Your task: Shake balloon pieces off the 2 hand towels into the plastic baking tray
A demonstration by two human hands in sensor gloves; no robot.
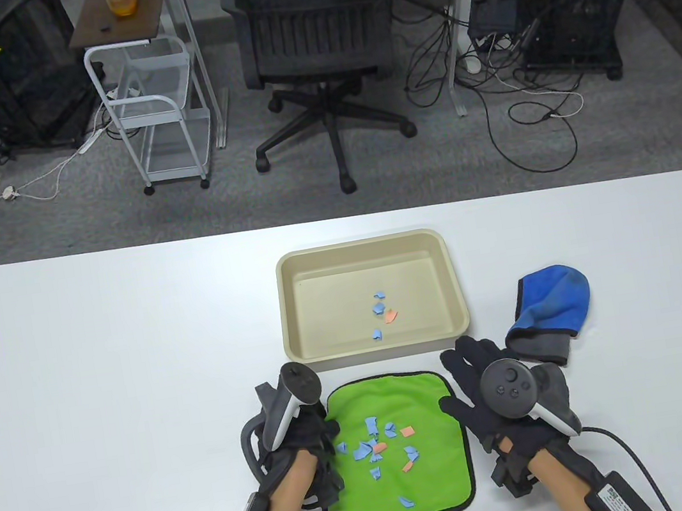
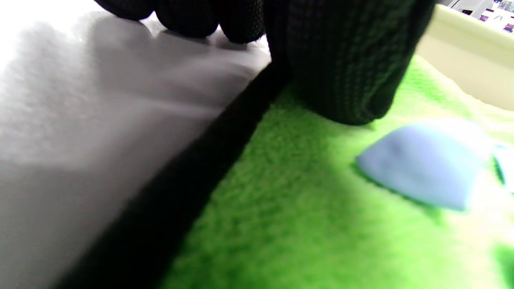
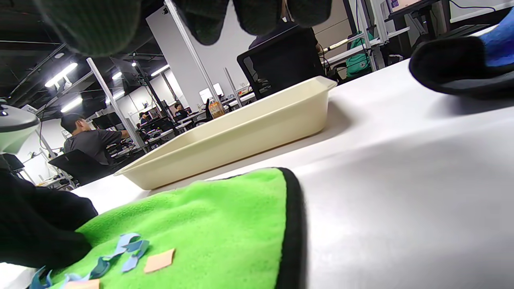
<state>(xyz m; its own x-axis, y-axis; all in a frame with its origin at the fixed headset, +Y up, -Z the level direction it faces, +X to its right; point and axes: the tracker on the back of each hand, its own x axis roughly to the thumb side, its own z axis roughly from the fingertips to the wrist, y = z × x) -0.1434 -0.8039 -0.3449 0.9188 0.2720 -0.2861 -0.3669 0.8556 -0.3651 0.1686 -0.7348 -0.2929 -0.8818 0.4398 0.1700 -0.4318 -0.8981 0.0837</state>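
Centrally, on the white table (image 1: 103,345): one beige plastic baking tray (image 1: 291,270), a few blue and orange balloon pieces (image 1: 382,313) inside. Just below it, one green hand towel (image 1: 415,399), spread flat, strewn with more balloon scraps (image 1: 378,447). Left hand (image 1: 309,445): thumb on the towel's left edge, other fingertips on the table; grip cannot be told. Right hand (image 1: 489,397): fingers loose, holding nothing, beside the towel's right edge. Blue hand towel (image 1: 552,299): bunched, right of the tray.
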